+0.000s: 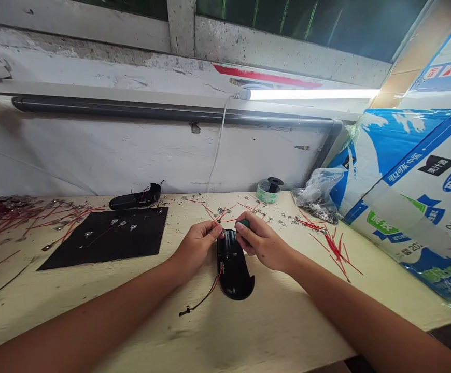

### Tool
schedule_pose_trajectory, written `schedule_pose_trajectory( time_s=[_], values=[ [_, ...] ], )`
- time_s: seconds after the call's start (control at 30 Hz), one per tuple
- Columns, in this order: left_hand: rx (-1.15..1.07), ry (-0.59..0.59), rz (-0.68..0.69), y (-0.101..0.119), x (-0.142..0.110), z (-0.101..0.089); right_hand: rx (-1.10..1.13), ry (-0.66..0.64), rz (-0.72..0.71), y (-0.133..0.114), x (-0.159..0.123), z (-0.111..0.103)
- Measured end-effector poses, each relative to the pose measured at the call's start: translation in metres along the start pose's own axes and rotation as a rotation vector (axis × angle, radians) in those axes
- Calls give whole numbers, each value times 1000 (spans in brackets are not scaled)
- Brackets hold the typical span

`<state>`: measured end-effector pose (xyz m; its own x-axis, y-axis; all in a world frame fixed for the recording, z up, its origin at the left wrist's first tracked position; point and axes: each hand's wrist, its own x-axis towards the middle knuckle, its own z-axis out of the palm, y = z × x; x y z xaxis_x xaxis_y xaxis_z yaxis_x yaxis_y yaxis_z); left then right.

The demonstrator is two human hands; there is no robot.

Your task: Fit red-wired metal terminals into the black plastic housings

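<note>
While the left hand [196, 251] pinches its fingers [214, 231] together on something too small to see, the right hand [262, 241] curls tight around a green handle [244, 224], above a black plastic case [235, 282] in the middle of the counter [283, 321].

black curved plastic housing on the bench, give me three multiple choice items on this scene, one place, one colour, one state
1. Where does the black curved plastic housing lie?
A) on the square black mat
B) on the pale bench top under the left hand and right hand
C) inside the cardboard box

2. What colour is the small rounded grip at the right hand?
A) red
B) white
C) green

3. What state is the white fluorescent tube in?
A) lit
B) dark
C) broken in two

1 B, it rests on the bare bench top.
2 C, green shows at the fingers.
3 A, it glows bright white.
</note>
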<state>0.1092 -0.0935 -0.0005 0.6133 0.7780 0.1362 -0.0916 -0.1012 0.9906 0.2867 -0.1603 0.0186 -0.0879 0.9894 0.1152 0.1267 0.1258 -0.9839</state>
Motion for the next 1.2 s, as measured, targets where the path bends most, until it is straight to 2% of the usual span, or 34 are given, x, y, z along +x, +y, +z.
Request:
schedule_pose_trajectory(
  time_s=[0.23, 0.43, 0.63, 0.93, 1.2],
  values=[
    [66, 102, 10, 7, -3, 3, -114, -10, -12, 0, -1, -1],
    [109, 133, 127, 3, -3, 3, -219, -10, -4, -2, -2, -1],
    [179, 151, 161, -2, -5, 2, -334, -12, -24, 3, -3, -3],
    [215, 180, 187, -3, -4, 3, -294, -70, 36, -1, -4, 0],
    [280, 186, 206, -3, -5, 2, -281, -80, 24, 1, -4, 0]
  ],
)
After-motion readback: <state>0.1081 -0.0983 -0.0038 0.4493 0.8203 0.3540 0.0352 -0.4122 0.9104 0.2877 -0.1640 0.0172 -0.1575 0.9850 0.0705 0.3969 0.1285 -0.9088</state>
